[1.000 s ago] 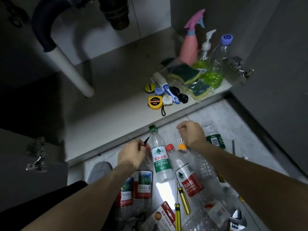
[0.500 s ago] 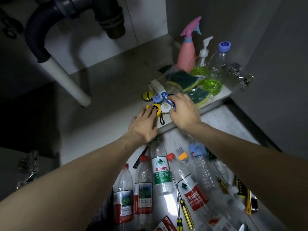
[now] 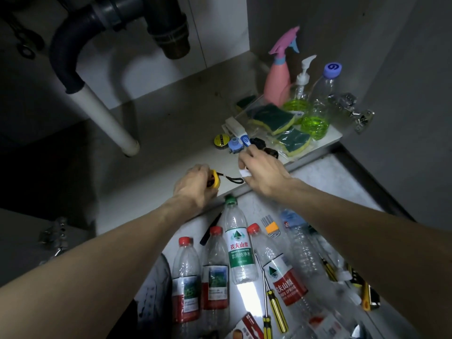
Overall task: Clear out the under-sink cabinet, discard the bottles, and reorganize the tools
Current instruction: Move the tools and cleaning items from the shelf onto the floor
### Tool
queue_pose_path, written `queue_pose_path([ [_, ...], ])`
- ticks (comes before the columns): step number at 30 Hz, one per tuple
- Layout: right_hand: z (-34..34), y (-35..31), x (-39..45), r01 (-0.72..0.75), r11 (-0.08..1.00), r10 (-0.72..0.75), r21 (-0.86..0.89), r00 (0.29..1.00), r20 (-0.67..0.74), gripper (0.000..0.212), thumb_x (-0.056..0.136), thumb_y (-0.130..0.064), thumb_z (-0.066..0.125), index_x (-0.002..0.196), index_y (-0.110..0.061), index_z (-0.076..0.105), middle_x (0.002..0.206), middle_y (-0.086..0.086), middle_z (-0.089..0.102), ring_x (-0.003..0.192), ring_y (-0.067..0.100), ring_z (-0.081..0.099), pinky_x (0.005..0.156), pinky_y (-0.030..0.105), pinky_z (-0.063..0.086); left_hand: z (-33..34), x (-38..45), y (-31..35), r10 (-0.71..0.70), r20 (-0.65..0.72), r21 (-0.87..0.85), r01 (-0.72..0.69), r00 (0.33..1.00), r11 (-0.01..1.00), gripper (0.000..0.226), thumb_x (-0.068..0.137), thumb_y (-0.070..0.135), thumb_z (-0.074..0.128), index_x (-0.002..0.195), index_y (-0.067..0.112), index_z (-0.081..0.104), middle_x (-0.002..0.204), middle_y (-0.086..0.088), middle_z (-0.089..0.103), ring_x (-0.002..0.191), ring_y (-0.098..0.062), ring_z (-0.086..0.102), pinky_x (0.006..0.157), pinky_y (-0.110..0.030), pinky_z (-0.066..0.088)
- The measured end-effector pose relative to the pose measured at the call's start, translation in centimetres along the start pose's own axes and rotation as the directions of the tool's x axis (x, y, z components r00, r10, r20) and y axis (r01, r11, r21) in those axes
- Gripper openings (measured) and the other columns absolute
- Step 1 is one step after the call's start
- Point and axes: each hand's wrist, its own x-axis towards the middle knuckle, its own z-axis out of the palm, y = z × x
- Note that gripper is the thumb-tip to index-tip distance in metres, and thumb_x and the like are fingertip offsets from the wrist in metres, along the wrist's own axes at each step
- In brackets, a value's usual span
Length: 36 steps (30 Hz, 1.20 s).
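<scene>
Down on the cabinet floor (image 3: 151, 133), near its front edge, the left hand (image 3: 195, 185) is curled around a yellow tape measure (image 3: 214, 178), whose black wrist strap (image 3: 232, 179) trails out toward the right hand (image 3: 263, 171). That hand has its fingers bent around a small white object (image 3: 244, 172) at the tip of the blue-and-white brush (image 3: 241, 137); what exactly it pinches I cannot tell. Just beyond the fingers lie a round yellow tin (image 3: 220, 139), a small blue fitting (image 3: 235, 145) and some black bits (image 3: 265, 148). Further back in the right corner stand a pink spray bottle (image 3: 277, 81), a pump dispenser (image 3: 299, 94) and a clear bottle with a purple cap (image 3: 320, 104), both holding green liquid, with green-and-yellow sponges (image 3: 275, 118) in front of them. A grey drain trap (image 3: 117, 28) and white pipe (image 3: 105, 118) hang at the left. Outside the cabinet, on the tiled floor (image 3: 325, 179), empty water bottles lie side by side: a green-capped bottle (image 3: 238, 248) nearest the edge, red-capped bottles (image 3: 188, 282) around it. A yellow-and-black screwdriver (image 3: 272, 302) lies between them, touching the bottles
</scene>
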Motion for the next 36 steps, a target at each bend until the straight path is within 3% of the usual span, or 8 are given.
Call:
queue_pose_path([
  [5,0.2,3.1,-4.1,-0.062,0.963,0.104,0.262,0.983,-0.153,0.037,0.083,-0.03,0.066,0.115,-0.026,0.049,0.113,-0.006,0.046,0.088,0.015,0.052,0.071,0.034,0.042,0.3,-0.8,2.4,0.055,-0.109,-0.255,-0.081,0.993,0.964,0.048,0.069,0.058,0.067,0.102,0.038,0.039,0.097,0.01,0.047,0.086,-0.015,0.05,0.068,-0.031,0.039],
  [10,0.6,10.2,-11.4,-0.243,0.948,0.262,0.207,0.963,-0.069,0.036,0.086,-0.033,0.065,0.118,-0.029,0.05,0.113,-0.007,0.046,0.095,0.017,0.056,0.077,0.035,0.047,2.8,-1.6,7.6,0.452,-0.05,-0.186,-0.453,0.89,0.872,0.051,0.079,0.054,0.063,0.12,0.031,0.043,0.112,0.008,0.05,0.1,-0.016,0.053,0.078,-0.037,0.049],
  [16,1.6,14.9,-17.0,-0.451,0.873,0.448,0.188,0.892,0.061,0.033,0.087,-0.019,0.068,0.119,-0.022,0.061,0.118,-0.005,0.047,0.107,0.018,0.055,0.089,0.037,0.049,8.3,-1.0,12.9,0.16,0.127,0.02,-0.164,0.979,0.986,0.044,0.089,0.049,0.056,0.12,0.022,0.044,0.123,-0.008,0.056,0.107,-0.035,0.059,0.081,-0.043,0.052],
  [21,2.2,14.8,-15.8,-0.508,0.824,0.515,0.251,0.856,0.041,0.024,0.089,-0.012,0.066,0.111,-0.019,0.062,0.117,0.0,0.047,0.104,0.021,0.055,0.088,0.03,0.044,10.5,-0.4,12.9,-0.011,0.182,-0.008,0.012,0.983,1.0,0.043,0.096,0.043,0.052,0.13,0.018,0.043,0.127,-0.015,0.059,0.114,-0.036,0.058,0.086,-0.042,0.049],
  [29,1.6,13.6,-10.6,-0.676,0.716,0.659,0.176,0.737,0.149,0.033,0.091,-0.001,0.061,0.122,-0.011,0.061,0.131,0.01,0.044,0.116,0.031,0.054,0.098,0.04,0.049,8.4,-1.0,10.4,0.068,0.149,-0.065,-0.059,0.986,0.996,0.03,0.094,0.039,0.05,0.121,0.029,0.052,0.118,-0.002,0.066,0.104,-0.028,0.063,0.08,-0.035,0.051],
  [31,1.6,12.7,-9.7,-0.704,0.687,0.684,0.178,0.71,0.167,0.03,0.093,-0.006,0.059,0.122,-0.012,0.064,0.13,0.011,0.052,0.117,0.032,0.056,0.098,0.039,0.051,7.2,-1.0,9.7,0.098,0.091,-0.07,-0.092,0.991,0.993,0.023,0.093,0.038,0.048,0.114,0.03,0.054,0.107,0.003,0.068,0.092,-0.025,0.062,0.071,-0.032,0.045],
  [34,0.9,11.0,-8.5,-0.64,0.722,0.667,0.263,0.745,-0.02,0.025,0.091,-0.008,0.055,0.099,-0.025,0.071,0.109,0.001,0.068,0.099,0.024,0.064,0.085,0.036,0.055,5.0,-0.7,8.8,0.17,-0.055,-0.031,-0.172,0.984,0.985,0.012,0.091,0.039,0.042,0.096,0.03,0.049,0.082,0.002,0.064,0.069,-0.024,0.056,0.055,-0.031,0.032],
  [36,0.2,9.4,-7.4,-0.486,0.823,0.536,0.296,0.836,-0.118,0.022,0.09,-0.01,0.051,0.085,-0.026,0.066,0.095,-0.005,0.067,0.088,0.021,0.062,0.077,0.037,0.052,3.4,-0.2,8.1,0.156,-0.124,-0.037,-0.162,0.98,0.986,0.009,0.092,0.041,0.039,0.095,0.033,0.042,0.076,0.004,0.059,0.062,-0.022,0.051,0.053,-0.03,0.03],
])
